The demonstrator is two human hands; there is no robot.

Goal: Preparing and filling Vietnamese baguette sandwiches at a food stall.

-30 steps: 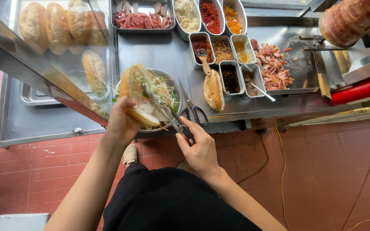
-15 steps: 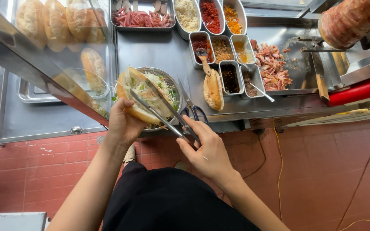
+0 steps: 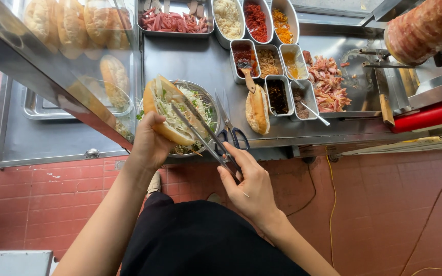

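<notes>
Now — left hand (image 3: 149,145) grips split, slaw-filled sandwich (image 3: 167,110) | right hand (image 3: 249,186) pinches tongs (image 3: 203,130)

Bright, even daylight, soft shadows only. Dull sheen on the steel table (image 3: 190,61); reflections of bread in the glass pane (image 3: 78,76) at left. Sharp centre; wide-angle bending and slight softness toward edges and near corners.

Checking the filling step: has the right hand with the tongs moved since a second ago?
Yes. The right hand drew back toward the body, off the counter edge, while the tongs reach the sandwich.
</notes>
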